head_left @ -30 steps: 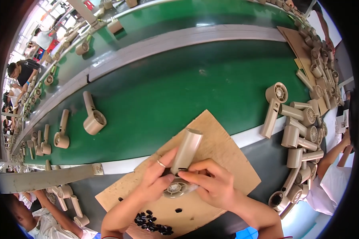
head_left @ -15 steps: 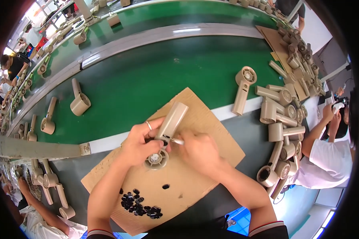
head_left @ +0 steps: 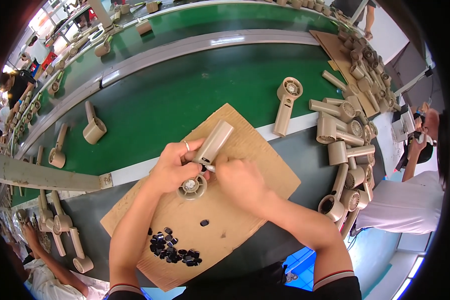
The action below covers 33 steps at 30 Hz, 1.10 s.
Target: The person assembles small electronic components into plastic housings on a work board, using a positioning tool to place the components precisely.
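My left hand [head_left: 174,167] is closed around a beige handheld fan [head_left: 218,141]. The fan lies tilted, its handle pointing away and its round head [head_left: 192,186] toward me. A thin whitish tool [head_left: 210,168] sticks out of my closed right hand [head_left: 241,181]. Its tip meets the fan near a small black piece at the neck; fingers partly hide this spot. Beneath both hands is a cardboard sheet [head_left: 257,202]. Nearer to me on it are a cluster of small black oval pieces [head_left: 174,252] and one single black piece [head_left: 204,223].
Past the cardboard runs a green conveyor belt [head_left: 185,85], where another fan [head_left: 285,107] lies at right. Many fans are heaped [head_left: 352,150] on the right, and several stand at left [head_left: 78,250]. Co-workers sit at both sides. A metal rail [head_left: 45,177] crosses at left.
The view has shifted slightly, so the surroundings appear moved to the left. The right hand and its tool have come closer to the fan's neck. The left hand keeps its hold.
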### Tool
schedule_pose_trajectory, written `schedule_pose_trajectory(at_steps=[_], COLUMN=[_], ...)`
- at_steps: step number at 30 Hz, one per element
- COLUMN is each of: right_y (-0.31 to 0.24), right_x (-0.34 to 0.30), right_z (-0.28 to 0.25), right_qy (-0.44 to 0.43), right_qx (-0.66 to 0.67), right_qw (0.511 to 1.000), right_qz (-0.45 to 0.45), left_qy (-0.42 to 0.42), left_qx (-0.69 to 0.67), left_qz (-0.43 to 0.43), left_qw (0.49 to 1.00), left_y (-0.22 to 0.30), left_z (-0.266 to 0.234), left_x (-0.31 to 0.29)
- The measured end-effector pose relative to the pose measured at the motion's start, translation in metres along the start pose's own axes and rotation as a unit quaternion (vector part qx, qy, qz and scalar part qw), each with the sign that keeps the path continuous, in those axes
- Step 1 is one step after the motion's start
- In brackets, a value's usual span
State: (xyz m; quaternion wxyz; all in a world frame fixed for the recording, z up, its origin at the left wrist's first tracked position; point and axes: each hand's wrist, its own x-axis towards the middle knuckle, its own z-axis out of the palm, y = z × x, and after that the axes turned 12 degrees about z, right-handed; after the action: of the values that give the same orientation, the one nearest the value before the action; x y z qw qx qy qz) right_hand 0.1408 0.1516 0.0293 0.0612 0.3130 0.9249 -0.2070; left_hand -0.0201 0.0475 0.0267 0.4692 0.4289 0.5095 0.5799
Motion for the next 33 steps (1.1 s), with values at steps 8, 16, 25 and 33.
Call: schedule_pose_trajectory(at_steps=[8,16,25,33], right_y=[0.003,0.014,-0.016,0.009], right_x=[-0.008,0.009,0.014,-0.013], right_z=[-0.006,-0.01,0.007,0.024], right_qy=[0.0,-0.043,0.167,0.167], right_qx=[0.01,0.426,0.492,0.592], right_qw=[1.0,0.903,0.854,0.788], right_qz=[-0.03,-0.03,-0.012,-0.031], left_qy=[-0.021,0.061,0.217,0.234], left_qx=[0.022,0.023,0.063,0.739], left_qz=[0.004,0.031,0.135,0.195], left_qw=[1.0,0.997,0.965,0.601], left_y=[0.0,-0.013,-0.011,-0.064], left_z=[0.003,0.003,-0.01,-0.256], left_x=[0.0,-0.004,0.014,0.025])
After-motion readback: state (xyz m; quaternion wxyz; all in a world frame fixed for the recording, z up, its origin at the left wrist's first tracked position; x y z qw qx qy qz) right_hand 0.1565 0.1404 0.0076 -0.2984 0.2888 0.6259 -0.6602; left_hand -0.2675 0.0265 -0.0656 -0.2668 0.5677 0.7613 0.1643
